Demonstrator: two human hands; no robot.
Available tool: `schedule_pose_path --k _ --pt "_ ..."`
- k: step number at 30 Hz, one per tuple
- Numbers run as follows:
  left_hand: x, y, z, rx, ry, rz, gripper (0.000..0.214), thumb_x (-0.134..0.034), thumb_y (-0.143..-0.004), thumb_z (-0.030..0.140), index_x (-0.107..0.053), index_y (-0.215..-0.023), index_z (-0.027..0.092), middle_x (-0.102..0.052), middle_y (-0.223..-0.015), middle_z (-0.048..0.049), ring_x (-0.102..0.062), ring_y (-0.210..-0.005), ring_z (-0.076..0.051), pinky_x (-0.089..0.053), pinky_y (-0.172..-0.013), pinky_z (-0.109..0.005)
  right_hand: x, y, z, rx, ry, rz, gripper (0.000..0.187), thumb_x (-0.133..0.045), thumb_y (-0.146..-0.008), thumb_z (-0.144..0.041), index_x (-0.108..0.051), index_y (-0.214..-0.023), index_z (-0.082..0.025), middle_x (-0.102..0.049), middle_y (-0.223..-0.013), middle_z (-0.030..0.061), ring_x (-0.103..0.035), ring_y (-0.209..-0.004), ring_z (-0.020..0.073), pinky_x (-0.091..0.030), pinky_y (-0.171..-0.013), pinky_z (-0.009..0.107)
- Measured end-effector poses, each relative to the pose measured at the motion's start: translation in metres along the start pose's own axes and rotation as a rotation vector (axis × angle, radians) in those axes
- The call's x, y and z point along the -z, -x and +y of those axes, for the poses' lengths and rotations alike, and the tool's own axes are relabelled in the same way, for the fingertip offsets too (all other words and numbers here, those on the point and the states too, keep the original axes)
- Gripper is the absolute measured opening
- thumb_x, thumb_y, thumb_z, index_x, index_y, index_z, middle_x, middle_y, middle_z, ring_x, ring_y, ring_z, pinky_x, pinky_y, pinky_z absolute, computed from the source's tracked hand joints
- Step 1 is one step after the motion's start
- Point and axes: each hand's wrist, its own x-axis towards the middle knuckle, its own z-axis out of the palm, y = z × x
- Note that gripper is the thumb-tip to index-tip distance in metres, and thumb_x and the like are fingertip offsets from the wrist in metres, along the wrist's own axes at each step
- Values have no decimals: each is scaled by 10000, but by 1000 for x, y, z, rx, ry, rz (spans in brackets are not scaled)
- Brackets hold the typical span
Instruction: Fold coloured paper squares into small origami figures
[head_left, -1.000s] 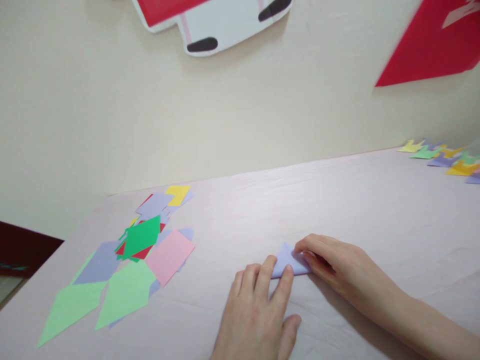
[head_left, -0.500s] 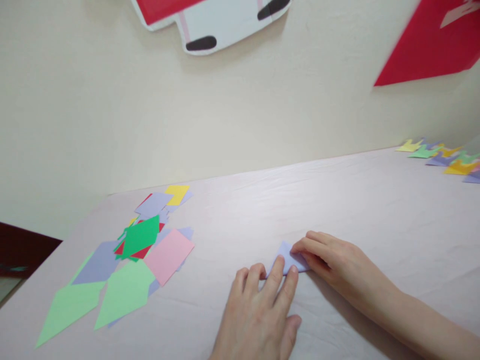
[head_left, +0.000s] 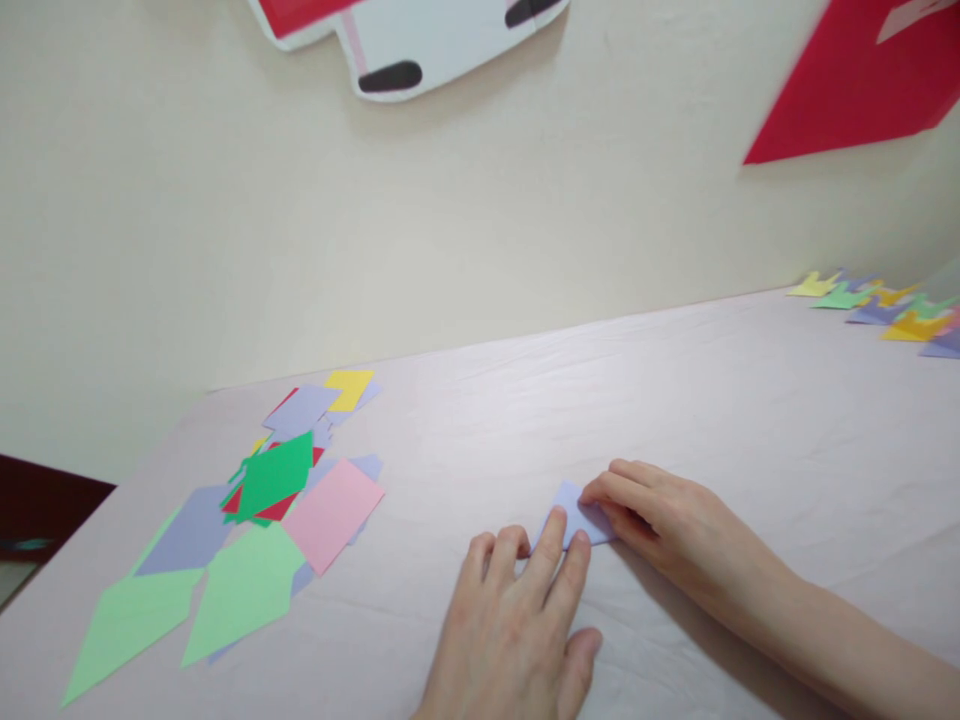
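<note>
A small lavender folded paper point(head_left: 568, 500), triangular in outline, lies flat on the cloth-covered table between my hands. My left hand point(head_left: 517, 620) rests with its fingers spread, two fingertips pressing the paper's near left part. From the right, my right hand point(head_left: 660, 510) has its fingers bent together over the paper's right side and covers that corner. Its thumb is largely hidden under the fingers.
At the left lie loose sheets, among them a green paper point(head_left: 277, 478), a pink paper point(head_left: 335, 515) and a light green paper point(head_left: 244, 590). Crown-shaped paper pieces point(head_left: 919, 327) stand at the far right by the wall point(head_left: 480, 230). A red decoration point(head_left: 847, 90) hangs above.
My hands and the folded paper hold nearly the same position. The whole view has shifted slightly.
</note>
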Motion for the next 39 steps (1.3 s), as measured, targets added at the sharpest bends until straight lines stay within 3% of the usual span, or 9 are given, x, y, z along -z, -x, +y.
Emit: schedule_pose_path --k 8,13,21,27,39 --pt "4 -5 0 7 19 -3 522 -547 -899 472 -518 -1356 221 -480 -1464 -16 -511 -970 -244 -419 -856 -415 3 1 -7 -32 11 5 196 -467 -881 -96 -626 -878 -211 -625 -838 36 -592 -775 189 -465 -687 302" --pt "6 -5 0 3 11 -4 503 -531 -913 453 -516 -1353 209 -472 -1470 -21 -511 -982 -247 -419 -854 -414 7 0 -19 -80 -51 52 68 -589 -811 -149 -594 -839 -210 -597 -886 43 -528 -862 221 -424 -759 354" --pt "7 -5 1 1 16 -23 430 -529 -918 424 -543 -1301 230 -473 -1467 -18 -506 -999 -247 -424 -851 -423 0 2 -23 -132 -85 95 202 -591 -726 -123 -550 -900 -218 -580 -959 52 -494 -915 241 -378 -802 386" --pt "11 -6 0 -1 17 -27 390 -541 -909 416 -569 -1254 236 -507 -1438 -22 -517 -986 -251 -426 -835 -430 4 3 -19 -152 -119 59 269 -546 -701 -87 -565 -935 -218 -584 -964 47 -497 -911 234 -385 -804 382" --pt "13 -6 -1 -1 27 -48 351 -536 -911 409 -572 -1222 249 -480 -1459 -5 -508 -978 -244 -417 -841 -429 20 16 10 -218 -259 66 454 -412 -591 -16 -578 -960 -221 -607 -1013 53 -515 -985 247 -414 -858 407"
